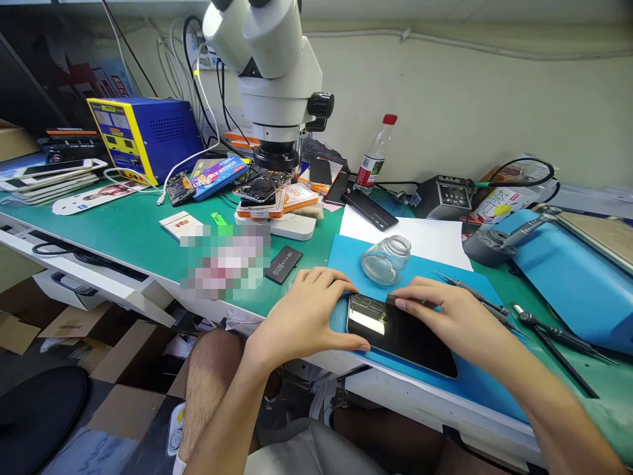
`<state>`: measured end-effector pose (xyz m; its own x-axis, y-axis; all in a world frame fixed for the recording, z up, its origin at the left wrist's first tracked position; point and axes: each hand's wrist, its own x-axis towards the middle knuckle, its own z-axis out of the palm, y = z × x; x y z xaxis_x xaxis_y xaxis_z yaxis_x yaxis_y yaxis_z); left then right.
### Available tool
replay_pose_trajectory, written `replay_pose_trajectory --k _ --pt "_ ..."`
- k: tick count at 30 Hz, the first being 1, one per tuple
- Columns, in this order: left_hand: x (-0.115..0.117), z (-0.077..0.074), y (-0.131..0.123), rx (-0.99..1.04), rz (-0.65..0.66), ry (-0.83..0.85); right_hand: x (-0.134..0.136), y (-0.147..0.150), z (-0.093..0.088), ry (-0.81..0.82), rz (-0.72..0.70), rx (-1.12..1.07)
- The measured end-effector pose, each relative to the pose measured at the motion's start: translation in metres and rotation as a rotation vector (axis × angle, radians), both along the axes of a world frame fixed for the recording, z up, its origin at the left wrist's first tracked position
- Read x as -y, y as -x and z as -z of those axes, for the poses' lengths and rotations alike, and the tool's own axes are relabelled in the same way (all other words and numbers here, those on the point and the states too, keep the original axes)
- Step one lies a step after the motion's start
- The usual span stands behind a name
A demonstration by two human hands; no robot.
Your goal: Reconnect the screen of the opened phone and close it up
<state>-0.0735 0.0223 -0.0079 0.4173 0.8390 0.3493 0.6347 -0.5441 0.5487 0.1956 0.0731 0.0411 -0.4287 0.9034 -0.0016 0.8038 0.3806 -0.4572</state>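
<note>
A smartphone (413, 340) lies on a blue mat (442, 264), its black screen up and reflecting light near the left end. My left hand (301, 320) grips that end, thumb on the near edge and fingers at the far edge. Between thumb and fingers, my right hand (452, 320) pinches a small dark flat piece (391, 300) against the phone's far edge; most of the piece is covered. Just behind the phone, a clear glass jar (386, 260) sits tilted on the mat. A black phone battery (283, 264) lies left of the mat, near my left fingers.
A microscope (274, 99) stands over stacked boxes and phone parts. Tweezers (475, 297) and a screwdriver (558, 356) lie to the right. Behind are a plastic bottle (372, 158) and a black station (442, 196); a blue-yellow power unit (148, 135) sits at left.
</note>
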Motion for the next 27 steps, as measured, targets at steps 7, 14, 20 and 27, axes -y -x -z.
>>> replay_pose_trajectory --k 7,14,20,27 --pt "0.002 -0.003 -0.001 -0.013 -0.009 0.025 0.025 -0.01 0.014 -0.482 -0.076 0.274" --pt "0.003 -0.005 0.0 -0.021 -0.008 0.04 0.024 -0.014 0.013 -0.418 -0.048 0.23" --pt "0.003 -0.006 -0.001 -0.032 -0.01 0.046 0.007 -0.008 -0.001 -0.047 0.0 0.033" --pt "0.004 -0.004 -0.002 -0.033 -0.013 0.042 0.006 -0.009 -0.006 -0.001 0.022 0.021"
